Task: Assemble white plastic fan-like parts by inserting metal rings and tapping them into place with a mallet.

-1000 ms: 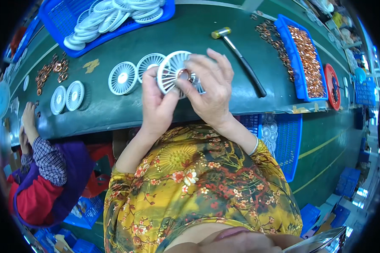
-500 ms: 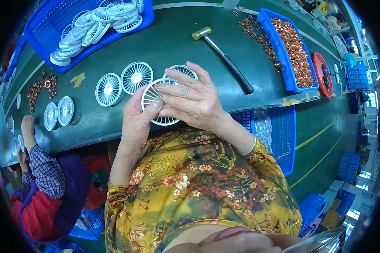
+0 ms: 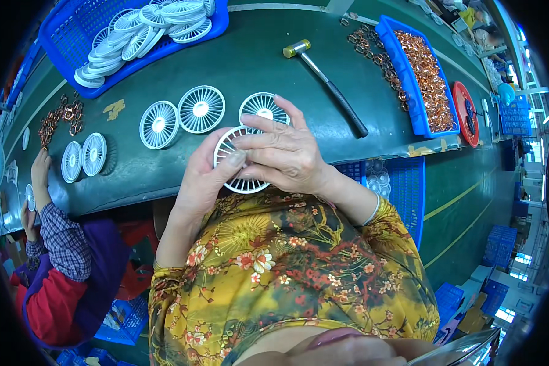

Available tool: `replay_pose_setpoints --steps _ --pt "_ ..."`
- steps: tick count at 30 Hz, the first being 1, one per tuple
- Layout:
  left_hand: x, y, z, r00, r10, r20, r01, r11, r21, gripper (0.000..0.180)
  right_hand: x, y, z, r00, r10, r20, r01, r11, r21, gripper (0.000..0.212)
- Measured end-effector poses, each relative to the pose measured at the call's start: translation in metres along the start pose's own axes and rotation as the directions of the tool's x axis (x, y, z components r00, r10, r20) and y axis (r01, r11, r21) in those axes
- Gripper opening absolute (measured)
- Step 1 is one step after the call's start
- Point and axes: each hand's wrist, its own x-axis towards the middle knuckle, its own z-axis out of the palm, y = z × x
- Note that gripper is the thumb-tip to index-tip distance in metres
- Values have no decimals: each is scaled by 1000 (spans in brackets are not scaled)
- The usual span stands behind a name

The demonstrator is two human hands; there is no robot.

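Observation:
Between my two hands is a round white plastic wheel cover with thin radial spokes (image 3: pixel 247 185), held above the table's near edge. My left hand (image 3: pixel 202 174) grips its left rim, thumb pressed on the face. My right hand (image 3: pixel 290 149) lies over its upper right part, fingers bent onto the centre, so the hub is hidden. Just beyond, another white spoked disc (image 3: pixel 263 105) lies on the green table, partly covered by my right fingers. Two more such discs, one upright-looking (image 3: pixel 201 110) and one left of it (image 3: pixel 159 125), rest to the left.
A soft-faced hammer (image 3: pixel 326 85) lies on the table at right. Past it stand loose copper-coloured rings (image 3: pixel 381 61) and a blue tray (image 3: pixel 418 128) full of them. A blue basket (image 3: pixel 73 67) of white discs is at far left. A co-worker's hand (image 3: pixel 41 168) reaches toward copper rings (image 3: pixel 61 119).
The held disc and both hands have shifted slightly right and nearer to me, and the disc is turned a little. At left, the co-worker's hand has moved up to the copper rings.

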Motion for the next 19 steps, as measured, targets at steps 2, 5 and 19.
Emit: replay_pose_setpoints --steps 2,5,19 --pt "4 -2 3 1000 13 -15 -12 998 57 40 -4 2 1 998 64 -30 -63 998 21 18" --pt "5 -4 3 990 140 -3 -139 985 103 43 -8 5 -1 938 345 16 -327 871 366 23" --pt "-2 -17 -15 854 513 86 -396 535 747 45 -2 14 4 782 497 375 -603 454 657 49"
